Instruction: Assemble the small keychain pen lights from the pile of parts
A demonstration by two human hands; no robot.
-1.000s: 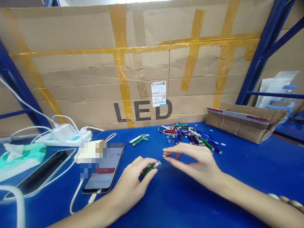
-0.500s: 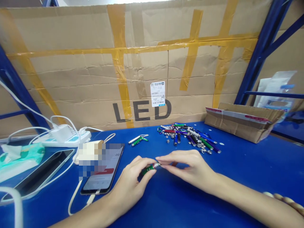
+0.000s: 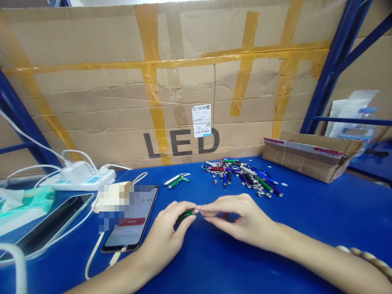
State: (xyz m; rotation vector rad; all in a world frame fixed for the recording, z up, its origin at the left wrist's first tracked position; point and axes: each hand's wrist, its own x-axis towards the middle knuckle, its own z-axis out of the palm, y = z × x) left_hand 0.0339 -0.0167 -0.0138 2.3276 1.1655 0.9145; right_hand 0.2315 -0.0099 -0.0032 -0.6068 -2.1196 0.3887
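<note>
My left hand (image 3: pixel 170 228) is closed around a small green metal flashlight (image 3: pixel 185 215), thumb and index finger along its sides, its silver end pointing right. My right hand (image 3: pixel 237 214) has its fingertips at that silver end, with the thumb just below and slightly apart. A bit of something reddish shows behind the right fingers; its kind is hidden. Beyond my left hand lie two more slim flashlights, one silver (image 3: pixel 173 180) and one green (image 3: pixel 179 181) with a clip. Farther back is a heap of coloured flashlights (image 3: pixel 245 176) with loose silver parts around its front.
At left, a lit phone (image 3: pixel 130 222) on a charging cable, a second phone (image 3: pixel 52 224), a power strip (image 3: pixel 107 178) and a tissue pack (image 3: pixel 33 202) crowd the blue table. An open carton (image 3: pixel 301 157) stands back right. A large taped cardboard box (image 3: pixel 107 106) walls the back.
Both hands and the green flashlight have shifted slightly left, partly with the whole view. My right thumb has moved off the silver end, while the fingertips stay at it.
</note>
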